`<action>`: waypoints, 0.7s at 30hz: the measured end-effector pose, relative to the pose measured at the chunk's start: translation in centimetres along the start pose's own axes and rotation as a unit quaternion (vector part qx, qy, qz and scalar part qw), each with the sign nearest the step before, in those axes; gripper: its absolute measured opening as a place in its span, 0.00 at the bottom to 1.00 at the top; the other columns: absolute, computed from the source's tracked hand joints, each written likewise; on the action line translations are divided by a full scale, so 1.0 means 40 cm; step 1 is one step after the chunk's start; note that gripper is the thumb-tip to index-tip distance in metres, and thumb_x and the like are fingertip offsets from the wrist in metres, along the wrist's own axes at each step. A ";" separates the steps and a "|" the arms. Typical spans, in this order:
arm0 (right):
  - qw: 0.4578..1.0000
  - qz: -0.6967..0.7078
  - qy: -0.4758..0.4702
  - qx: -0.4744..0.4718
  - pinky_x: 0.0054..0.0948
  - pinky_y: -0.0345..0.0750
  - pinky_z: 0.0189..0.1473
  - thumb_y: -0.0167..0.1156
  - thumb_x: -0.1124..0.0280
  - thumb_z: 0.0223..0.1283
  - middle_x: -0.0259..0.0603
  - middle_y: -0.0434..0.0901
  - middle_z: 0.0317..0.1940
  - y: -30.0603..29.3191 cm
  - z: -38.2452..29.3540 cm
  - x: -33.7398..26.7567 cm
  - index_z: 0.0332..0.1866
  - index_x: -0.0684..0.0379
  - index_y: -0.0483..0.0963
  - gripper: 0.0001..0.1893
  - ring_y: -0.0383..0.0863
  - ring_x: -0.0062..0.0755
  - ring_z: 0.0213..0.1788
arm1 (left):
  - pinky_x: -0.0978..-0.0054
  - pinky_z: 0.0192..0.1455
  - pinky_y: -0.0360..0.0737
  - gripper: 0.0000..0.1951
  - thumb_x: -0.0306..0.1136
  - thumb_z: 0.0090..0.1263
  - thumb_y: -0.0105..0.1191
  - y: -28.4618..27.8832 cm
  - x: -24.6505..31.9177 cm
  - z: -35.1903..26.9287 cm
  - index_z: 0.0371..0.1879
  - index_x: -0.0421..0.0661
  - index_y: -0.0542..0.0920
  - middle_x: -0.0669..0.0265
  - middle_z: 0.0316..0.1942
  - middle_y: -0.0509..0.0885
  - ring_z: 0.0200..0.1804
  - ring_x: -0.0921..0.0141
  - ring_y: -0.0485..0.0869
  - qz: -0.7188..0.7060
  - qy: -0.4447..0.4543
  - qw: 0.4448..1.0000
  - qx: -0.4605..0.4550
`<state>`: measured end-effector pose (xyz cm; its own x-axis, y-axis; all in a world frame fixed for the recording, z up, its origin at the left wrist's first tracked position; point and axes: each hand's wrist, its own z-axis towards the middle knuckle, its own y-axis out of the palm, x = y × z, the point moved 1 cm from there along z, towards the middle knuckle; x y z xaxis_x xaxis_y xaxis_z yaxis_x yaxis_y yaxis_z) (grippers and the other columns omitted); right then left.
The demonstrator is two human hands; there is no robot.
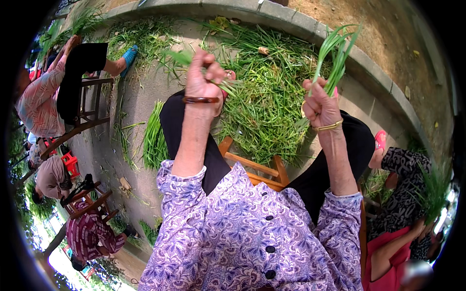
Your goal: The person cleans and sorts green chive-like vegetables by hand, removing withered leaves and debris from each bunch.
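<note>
Raised in front of me, my left hand (204, 78) grips a small bunch of long green stalks (230, 87), their stem ends sticking out to the right. The bunch and hand look slightly blurred. My right hand (322, 103) is closed around a second bunch of flat green leaves (340, 54), which look like garlic chives. Those leaves fan upward from the fist and bend over at the tips. Between my knees, below both hands, spreads a heap of loose green and yellowish leaves (262, 105) on the pavement. An aligned pile of green leaves (153, 136) lies beside my left leg.
A wooden stool (255, 165) shows between my legs. A concrete kerb (280, 12) curves along the far side. Several people sit nearby, including one person (43, 98) at left and another (389, 251) at right, some handling greens. A red plastic stool (71, 163) stands at left.
</note>
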<state>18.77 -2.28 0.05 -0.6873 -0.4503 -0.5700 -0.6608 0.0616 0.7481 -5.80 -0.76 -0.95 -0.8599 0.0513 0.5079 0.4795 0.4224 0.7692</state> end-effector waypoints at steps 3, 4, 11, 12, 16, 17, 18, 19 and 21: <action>0.999 -0.017 0.038 0.026 0.13 0.53 0.07 0.56 0.76 0.50 0.31 0.74 0.21 0.023 -0.004 0.035 0.33 0.59 0.72 0.05 0.53 0.10 0.09 | 0.86 0.10 0.63 0.10 0.34 0.53 0.58 0.025 -0.074 -0.034 0.25 0.44 0.72 0.68 0.21 0.76 0.13 0.83 0.63 0.103 -0.051 0.993 -0.006; 0.998 -0.026 0.046 0.039 0.14 0.52 0.07 0.57 0.77 0.49 0.30 0.71 0.18 0.029 -0.006 0.046 0.33 0.59 0.71 0.05 0.54 0.11 0.09 | 0.86 0.10 0.63 0.10 0.34 0.53 0.58 0.039 -0.098 -0.045 0.26 0.43 0.73 0.68 0.22 0.76 0.12 0.84 0.62 0.119 -0.062 0.991 -0.018; 0.990 -0.083 0.109 0.044 0.14 0.52 0.08 0.59 0.75 0.48 0.25 0.64 0.11 0.062 -0.024 0.099 0.32 0.60 0.70 0.07 0.53 0.11 0.08 | 0.89 0.10 0.59 0.10 0.29 0.54 0.56 0.080 -0.147 -0.095 0.33 0.40 0.72 0.62 0.29 0.78 0.14 0.85 0.62 0.192 -0.122 0.971 -0.078; 0.991 -0.074 0.108 0.026 0.14 0.51 0.08 0.59 0.74 0.48 0.25 0.64 0.11 0.056 -0.025 0.106 0.32 0.60 0.70 0.07 0.53 0.10 0.08 | 0.89 0.10 0.58 0.11 0.28 0.54 0.56 0.093 -0.146 -0.100 0.33 0.40 0.72 0.62 0.29 0.79 0.13 0.85 0.62 0.176 -0.126 0.973 -0.084; 0.991 -0.079 0.107 0.018 0.14 0.52 0.08 0.59 0.74 0.48 0.25 0.64 0.11 0.055 -0.026 0.118 0.32 0.60 0.70 0.06 0.53 0.11 0.08 | 0.89 0.10 0.58 0.12 0.27 0.54 0.56 0.093 -0.147 -0.103 0.35 0.40 0.71 0.61 0.29 0.79 0.13 0.85 0.63 0.206 -0.129 0.967 -0.072; 0.991 -0.082 0.105 0.020 0.14 0.52 0.08 0.59 0.74 0.48 0.25 0.64 0.11 0.052 -0.026 0.121 0.32 0.60 0.70 0.06 0.53 0.10 0.08 | 0.89 0.10 0.58 0.12 0.27 0.54 0.56 0.093 -0.148 -0.103 0.35 0.40 0.71 0.61 0.28 0.79 0.13 0.85 0.63 0.212 -0.128 0.966 -0.069; 0.991 -0.085 0.104 0.022 0.14 0.52 0.08 0.58 0.73 0.49 0.25 0.64 0.11 0.051 -0.026 0.123 0.32 0.60 0.70 0.06 0.53 0.10 0.08 | 0.89 0.10 0.58 0.12 0.26 0.53 0.56 0.093 -0.148 -0.104 0.35 0.40 0.71 0.62 0.28 0.79 0.13 0.85 0.63 0.217 -0.127 0.966 -0.064; 0.991 -0.084 0.105 0.021 0.14 0.53 0.08 0.57 0.72 0.50 0.26 0.65 0.12 0.052 -0.028 0.122 0.32 0.60 0.70 0.06 0.53 0.10 0.08 | 0.89 0.10 0.58 0.12 0.26 0.53 0.56 0.092 -0.147 -0.104 0.35 0.40 0.71 0.62 0.28 0.79 0.13 0.85 0.63 0.212 -0.128 0.967 -0.062; 0.991 -0.080 0.108 0.019 0.13 0.53 0.09 0.55 0.69 0.53 0.27 0.67 0.15 0.056 -0.032 0.120 0.33 0.61 0.70 0.06 0.53 0.10 0.09 | 0.89 0.10 0.58 0.11 0.26 0.53 0.55 0.090 -0.144 -0.105 0.35 0.40 0.71 0.62 0.27 0.79 0.13 0.85 0.63 0.201 -0.131 0.969 -0.056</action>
<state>14.38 -5.42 -0.56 -0.4949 -0.6367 -0.5913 -0.7698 0.0056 0.6383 1.62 -3.32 0.53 -0.6074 0.4262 0.6704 0.7884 0.2197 0.5746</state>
